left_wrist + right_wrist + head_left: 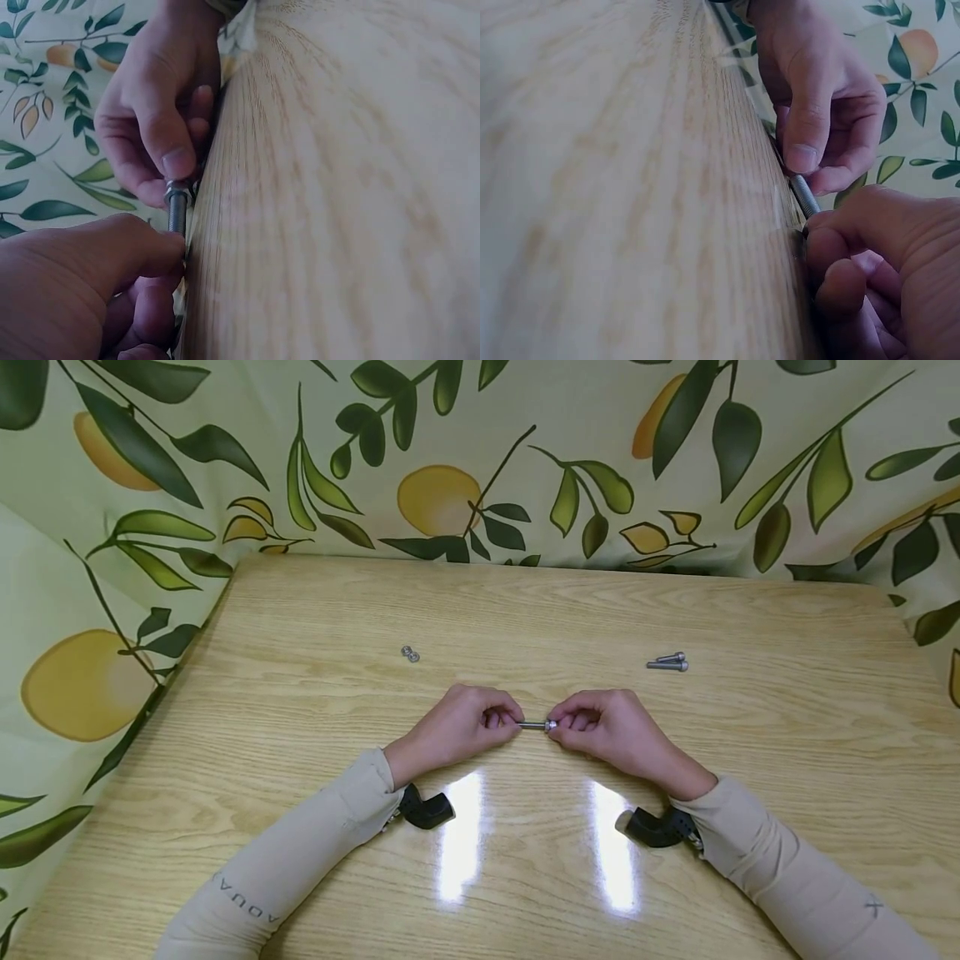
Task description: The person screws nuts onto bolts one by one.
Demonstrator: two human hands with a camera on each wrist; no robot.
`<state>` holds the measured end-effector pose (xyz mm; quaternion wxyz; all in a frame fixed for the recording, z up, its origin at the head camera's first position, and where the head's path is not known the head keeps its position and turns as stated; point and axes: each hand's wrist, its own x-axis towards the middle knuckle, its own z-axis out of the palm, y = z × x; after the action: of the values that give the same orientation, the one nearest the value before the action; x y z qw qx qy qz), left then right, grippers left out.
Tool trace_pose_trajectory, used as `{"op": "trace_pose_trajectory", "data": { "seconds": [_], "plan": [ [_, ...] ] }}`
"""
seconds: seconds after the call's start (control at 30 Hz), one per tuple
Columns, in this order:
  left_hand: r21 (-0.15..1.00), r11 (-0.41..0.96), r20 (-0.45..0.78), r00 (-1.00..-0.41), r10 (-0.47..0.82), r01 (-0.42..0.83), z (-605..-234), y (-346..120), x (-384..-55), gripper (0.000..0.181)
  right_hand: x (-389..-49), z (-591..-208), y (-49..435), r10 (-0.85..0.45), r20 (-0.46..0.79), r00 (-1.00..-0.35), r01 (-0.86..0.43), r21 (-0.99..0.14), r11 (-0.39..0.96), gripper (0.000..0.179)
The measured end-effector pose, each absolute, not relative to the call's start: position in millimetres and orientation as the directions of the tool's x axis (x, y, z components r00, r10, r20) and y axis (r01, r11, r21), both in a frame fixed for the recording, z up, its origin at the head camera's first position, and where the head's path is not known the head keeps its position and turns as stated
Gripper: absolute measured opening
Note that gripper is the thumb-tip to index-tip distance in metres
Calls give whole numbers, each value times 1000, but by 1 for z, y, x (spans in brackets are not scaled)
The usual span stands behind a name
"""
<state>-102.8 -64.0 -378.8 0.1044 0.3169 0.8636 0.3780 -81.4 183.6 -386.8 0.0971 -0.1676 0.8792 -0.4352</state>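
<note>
A metal bolt point(533, 725) lies level between the two hands, just above the wooden table. My left hand point(472, 718) pinches one end of it between thumb and fingertips. At its other end, my right hand point(611, 727) pinches a wider hex-shaped piece point(176, 192); whether this is a nut or the bolt's head, I cannot tell. Threads show on the bare shaft point(805, 196) between the fingertips in the right wrist view. Both ends of the bolt are hidden by the fingers.
Two small nuts point(410, 653) lie together on the table point(337, 610), beyond the left hand. Two more bolts point(667, 662) lie side by side beyond the right hand. Leaf-and-fruit patterned cloth point(465, 460) hangs along the back and left edges.
</note>
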Motion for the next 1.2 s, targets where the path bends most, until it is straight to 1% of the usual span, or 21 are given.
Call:
{"op": "trace_pose_trajectory", "data": {
  "seconds": [0.2, 0.63, 0.9, 1.1, 1.2],
  "plan": [
    [716, 518, 61, -781, 622, 468, -380, -64, -103, 8, -82, -388, 184, -375, -34, -926, -196, -807, 557, 11],
    [713, 514, 78, -783, 617, 477, -381, -64, -103, 7, -82, -389, 184, -371, -30, -928, -194, -812, 551, 11],
    [710, 521, 58, -777, 627, 474, -376, -65, -103, 7, -81, -386, 185, -374, -37, -927, -190, -812, 552, 12],
    [681, 567, 53, -803, 594, 464, -369, -72, -108, 8, -81, -379, 189, -371, 4, -929, -235, -780, 580, 13],
    [633, 602, 77, -813, 577, 487, -364, -77, -111, 10, -82, -373, 194, -349, 40, -936, -254, -763, 595, 12]
  ]
}}
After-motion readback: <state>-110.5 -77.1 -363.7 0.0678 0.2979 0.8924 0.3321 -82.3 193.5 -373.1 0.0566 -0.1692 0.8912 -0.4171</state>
